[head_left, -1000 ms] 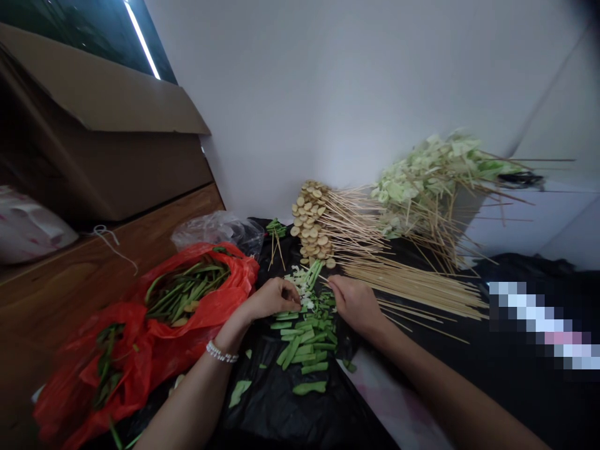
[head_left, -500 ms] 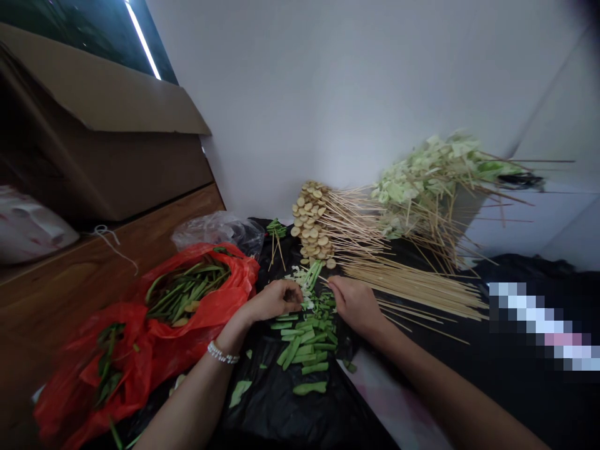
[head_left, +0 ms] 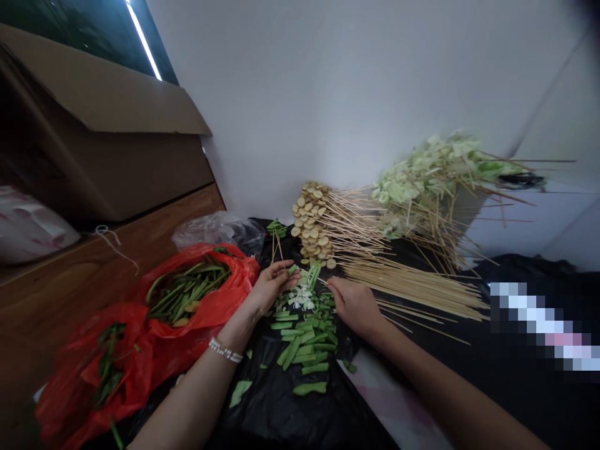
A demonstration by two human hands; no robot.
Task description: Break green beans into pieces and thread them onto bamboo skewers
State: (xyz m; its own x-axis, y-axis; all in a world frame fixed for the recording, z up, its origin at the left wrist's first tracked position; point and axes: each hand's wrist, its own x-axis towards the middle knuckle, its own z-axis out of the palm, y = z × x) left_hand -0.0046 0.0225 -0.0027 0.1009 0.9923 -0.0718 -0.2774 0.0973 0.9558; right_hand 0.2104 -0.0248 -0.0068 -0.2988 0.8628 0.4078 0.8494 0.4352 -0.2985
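The left hand (head_left: 270,289) has lifted and turned, pinching a light, stiff-looking green vegetable piece (head_left: 293,269) best held by its end, while the right hand (head_left: 356,306) rests empty, well apart, beside the cut green pieces (head_left: 304,337).

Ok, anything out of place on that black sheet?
One thing: a pale green vegetable piece lies alone on the black plastic sheet, apart from the cut green pieces near the left hand. It looks dropped, and it seems broader and paler than those pieces.
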